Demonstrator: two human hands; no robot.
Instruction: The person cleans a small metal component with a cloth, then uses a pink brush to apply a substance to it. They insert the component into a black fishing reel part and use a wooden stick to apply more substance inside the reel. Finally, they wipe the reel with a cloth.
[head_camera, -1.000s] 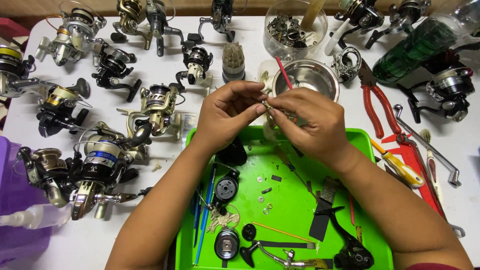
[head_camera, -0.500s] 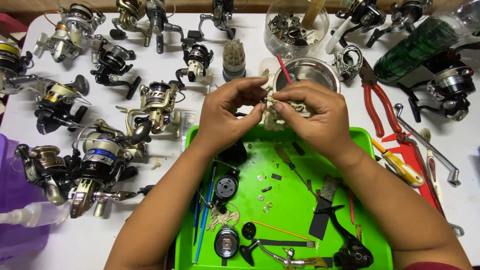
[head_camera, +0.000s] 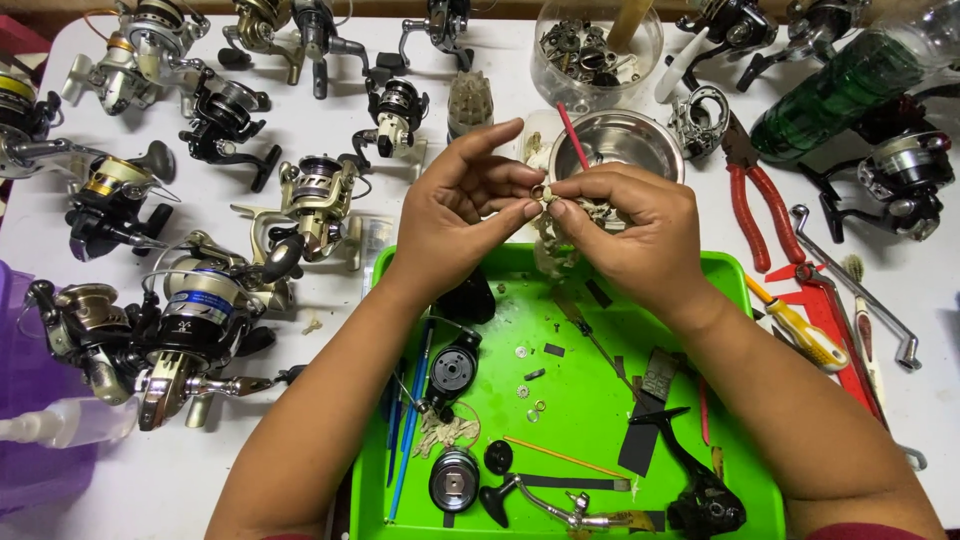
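While you pinch the small ring (head_camera: 538, 192) between thumb and forefinger of your left hand (head_camera: 462, 215) and right hand (head_camera: 628, 230), any slip drops it among loose screws on the green tray (head_camera: 745, 290) directly below your fingertips.

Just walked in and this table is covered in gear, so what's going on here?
A person is working over a green tray of small loose parts. The left hand and right hand pinch a small ring-shaped part between their fingertips, just above the tray's far edge. Many fishing reels lie on the white table to the left. A metal bowl and red-handled pliers sit beyond and to the right.
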